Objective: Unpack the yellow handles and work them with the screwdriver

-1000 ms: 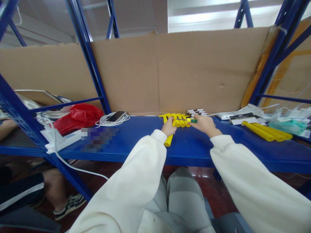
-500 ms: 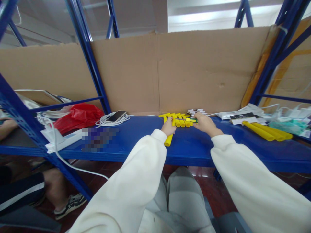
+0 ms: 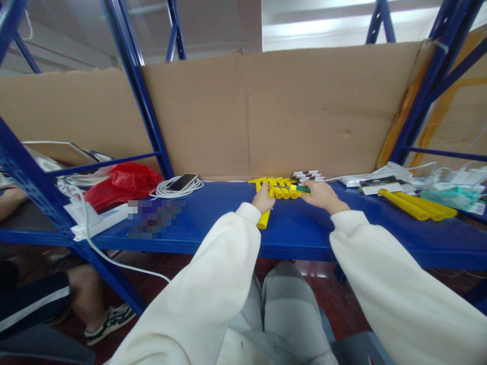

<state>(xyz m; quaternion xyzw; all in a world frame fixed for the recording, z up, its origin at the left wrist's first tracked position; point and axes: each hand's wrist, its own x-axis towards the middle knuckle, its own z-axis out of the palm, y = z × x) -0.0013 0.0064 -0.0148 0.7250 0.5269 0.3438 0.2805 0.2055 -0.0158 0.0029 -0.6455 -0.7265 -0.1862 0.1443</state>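
Observation:
My left hand (image 3: 262, 199) is closed around a yellow tube-shaped handle (image 3: 264, 220), whose lower end sticks out below the fingers toward the shelf's front edge. In my right hand (image 3: 320, 195) is a screwdriver (image 3: 303, 188) with a green and yellow grip. Its thin shaft points left, and the tip meets the upper part of the yellow handle near my left fingers; the exact contact is too small to make out. Just behind, several similar yellow handles (image 3: 283, 193) lie side by side, partly hidden by my hands.
Small black-and-white pieces (image 3: 309, 175) are stacked by the cardboard wall (image 3: 304, 111). More yellow tubes (image 3: 413, 205) and plastic bags lie right. Left are a phone (image 3: 183, 182) on a coiled white cable, a red bag (image 3: 124, 182) and blue shelf posts. Another person's leg (image 3: 85, 294) shows at far left.
The screwdriver's grip has turned slightly in my right fingers, showing more green. My left hand and the yellow handle keep almost the same place.

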